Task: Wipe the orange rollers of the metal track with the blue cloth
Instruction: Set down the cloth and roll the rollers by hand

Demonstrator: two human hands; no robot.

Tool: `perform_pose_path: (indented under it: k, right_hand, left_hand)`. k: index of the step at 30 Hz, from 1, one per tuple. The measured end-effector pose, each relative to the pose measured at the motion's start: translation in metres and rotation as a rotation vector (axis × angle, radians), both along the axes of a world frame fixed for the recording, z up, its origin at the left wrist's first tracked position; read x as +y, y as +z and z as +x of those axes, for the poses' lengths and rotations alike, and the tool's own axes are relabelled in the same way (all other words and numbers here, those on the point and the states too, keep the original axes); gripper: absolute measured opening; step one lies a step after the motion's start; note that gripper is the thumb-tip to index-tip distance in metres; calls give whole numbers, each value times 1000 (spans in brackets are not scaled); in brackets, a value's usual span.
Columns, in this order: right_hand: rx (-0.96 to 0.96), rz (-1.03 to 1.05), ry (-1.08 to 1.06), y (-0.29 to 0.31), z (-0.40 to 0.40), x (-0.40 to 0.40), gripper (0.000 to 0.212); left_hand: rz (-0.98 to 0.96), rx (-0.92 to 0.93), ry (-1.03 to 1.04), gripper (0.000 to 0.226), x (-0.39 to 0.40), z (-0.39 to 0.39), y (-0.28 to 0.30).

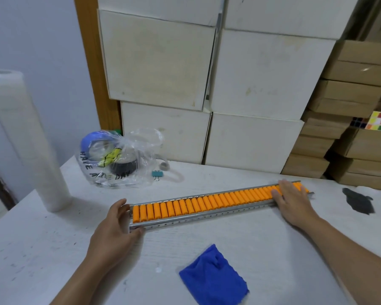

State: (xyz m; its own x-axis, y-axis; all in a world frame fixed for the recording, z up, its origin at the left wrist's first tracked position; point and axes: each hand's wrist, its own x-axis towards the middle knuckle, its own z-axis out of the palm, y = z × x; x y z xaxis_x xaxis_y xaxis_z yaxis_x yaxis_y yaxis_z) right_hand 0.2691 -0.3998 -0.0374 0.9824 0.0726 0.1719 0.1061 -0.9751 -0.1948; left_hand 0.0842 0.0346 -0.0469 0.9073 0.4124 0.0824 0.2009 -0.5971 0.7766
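Observation:
A long metal track (209,216) with a row of orange rollers (207,203) lies across the white table, its right end a little farther away. My left hand (113,230) grips the track's left end, thumb on the near rail and fingers round the end. My right hand (291,203) rests flat on the rollers near the right end and hides a few of them. The blue cloth (213,277) lies crumpled on the table in front of the track, untouched by either hand.
A roll of clear film (29,139) stands at the left. A plastic bag (117,159) of tape rolls and a teal binder clip (157,174) lie behind the track. A black stain (359,201) marks the table at right. White and brown boxes (251,84) stack behind the table.

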Motion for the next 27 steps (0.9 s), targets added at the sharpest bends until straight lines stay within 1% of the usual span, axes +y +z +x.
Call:
perform_pose_path:
  k: [1, 2, 4, 5, 6, 7, 8, 10, 11, 12, 13, 14, 15, 17, 18, 20, 22, 27]
  right_hand:
    - [-4, 3, -60, 1, 7, -10, 59]
    - [0, 13, -142, 3, 13, -18, 58]
    - [40, 66, -399, 10, 19, -27, 70]
    - [38, 116, -540, 14, 19, -24, 73]
    - [14, 187, -634, 17, 18, -17, 72]
    - [-47, 257, -633, 20, 14, -3, 67]
    - [-117, 331, -544, 21, 9, 17, 60]
    - [-193, 487, -261, 27, -15, 72, 45]
    - [-172, 571, -129, 31, -34, 103, 40]
    - [-107, 636, 2, 36, -55, 134, 37]
    - [-13, 651, 143, 40, -79, 165, 37]
    - [65, 586, 301, 44, -101, 192, 38]
    - [85, 461, 469, 46, -119, 219, 41]
    - [59, 278, 743, 41, -144, 261, 46]
    - [56, 212, 821, 38, -151, 278, 48]
    - [67, 139, 898, 27, -156, 300, 56]
    - [82, 99, 902, 18, -155, 310, 64]
    - [37, 11, 881, 12, -146, 300, 68]
  left_hand:
    - [2, 2, -1, 85, 0, 0, 0]
    - [3, 3, -2, 85, 0, 0, -1]
    - [-1, 0, -2, 85, 0, -1, -1]
    - [0, -3, -3, 85, 0, -1, -1]
    - [2, -5, -4, 84, -1, -1, 0]
    - [3, -6, -7, 84, -1, -2, 0]
    - [0, -7, -9, 83, -1, -2, 1]
    - [-10, -7, -9, 82, -1, -3, 2]
    - [-18, -7, -10, 82, -2, -4, 2]
    - [-26, -8, -11, 81, -2, -5, 3]
    - [-34, -8, -15, 81, -3, -6, 4]
    - [-46, -7, -18, 81, -3, -6, 4]
    - [-62, -4, -21, 82, -3, -6, 4]
    - [-102, -5, -32, 89, -2, -8, 5]
    - [-115, -7, -42, 93, -1, -8, 5]
    - [-100, -2, -65, 89, 0, -10, 4]
    - [-95, -13, -75, 84, 2, -10, 2]
    - [-92, -23, -77, 88, 3, -8, -1]
